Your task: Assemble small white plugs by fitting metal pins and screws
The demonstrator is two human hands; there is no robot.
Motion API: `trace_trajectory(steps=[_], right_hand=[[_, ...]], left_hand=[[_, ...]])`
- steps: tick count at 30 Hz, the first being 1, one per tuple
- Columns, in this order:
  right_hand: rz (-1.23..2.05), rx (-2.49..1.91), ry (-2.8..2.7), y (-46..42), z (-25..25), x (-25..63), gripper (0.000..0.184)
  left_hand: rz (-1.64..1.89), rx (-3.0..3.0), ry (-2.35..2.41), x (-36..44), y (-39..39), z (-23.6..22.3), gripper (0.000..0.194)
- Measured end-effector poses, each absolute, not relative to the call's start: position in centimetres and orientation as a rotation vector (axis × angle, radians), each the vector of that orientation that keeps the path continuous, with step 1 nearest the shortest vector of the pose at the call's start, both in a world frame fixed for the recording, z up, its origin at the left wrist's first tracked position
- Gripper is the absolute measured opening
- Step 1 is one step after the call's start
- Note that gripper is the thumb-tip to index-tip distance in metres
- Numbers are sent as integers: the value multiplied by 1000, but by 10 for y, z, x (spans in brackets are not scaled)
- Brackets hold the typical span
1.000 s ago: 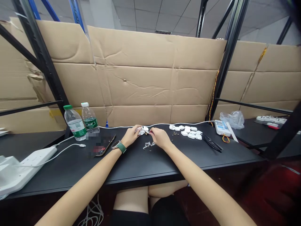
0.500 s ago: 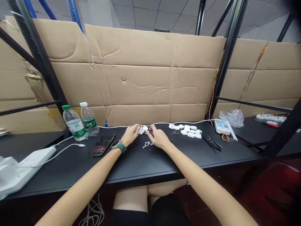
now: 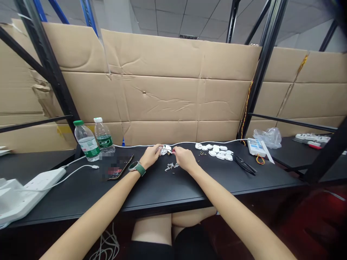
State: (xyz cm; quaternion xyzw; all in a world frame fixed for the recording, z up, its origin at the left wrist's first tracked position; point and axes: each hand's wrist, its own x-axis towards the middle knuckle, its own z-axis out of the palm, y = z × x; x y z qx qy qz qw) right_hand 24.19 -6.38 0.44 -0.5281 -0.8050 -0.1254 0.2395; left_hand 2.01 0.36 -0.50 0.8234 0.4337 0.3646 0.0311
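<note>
My left hand (image 3: 152, 155), with a green watch on its wrist, is closed around a small white plug part (image 3: 166, 149) on the black table (image 3: 162, 187). My right hand (image 3: 184, 157) is pinched on a thin tool with a red handle (image 3: 171, 151), its tip at the white part. Small metal pieces (image 3: 171, 167) lie on the table just below both hands. The fingertips hide where tool and part meet.
Several white plug shells (image 3: 217, 151) lie to the right, with black pliers (image 3: 245, 165), a white device (image 3: 256, 146) and a plastic bag (image 3: 268, 137) beyond. On the left stand two water bottles (image 3: 93, 141), a phone (image 3: 119, 168) and a white power strip (image 3: 24, 193). Cardboard walls the back.
Both hands stay at the same spot with only slight finger shifts; the camera view has moved a little.
</note>
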Motion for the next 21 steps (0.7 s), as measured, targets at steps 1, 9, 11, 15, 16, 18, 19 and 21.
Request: trace_trajectory(steps=[1,9,11,15,16,18,19,21], right_hand=[[-351,-1461,-2213,-64,5,241,33],[-345,-1543,-2233,-68,8,239,36],[-343,-1559,-2225,-68,8,240,37],[-288,-1583,-2199,-67,7,240,35],[-266,-1571,-2189,-67,6,241,32],[-219,-1525,-2170,-67,6,241,26],[-201,-1496,-2161,-66,5,241,23],[-187,-1448,-2144,-65,5,242,18]], left_hand=[[1140,2522,1325,21,3,-5,40],[1107,2576,1311,20,3,-5,41],[1086,2599,1316,20,4,-6,41],[1078,2595,1326,19,5,-8,41],[1080,2590,1331,19,6,-8,41],[1089,2578,1337,19,7,-8,41],[1096,2570,1338,19,8,-9,40],[1107,2554,1334,18,9,-9,40]])
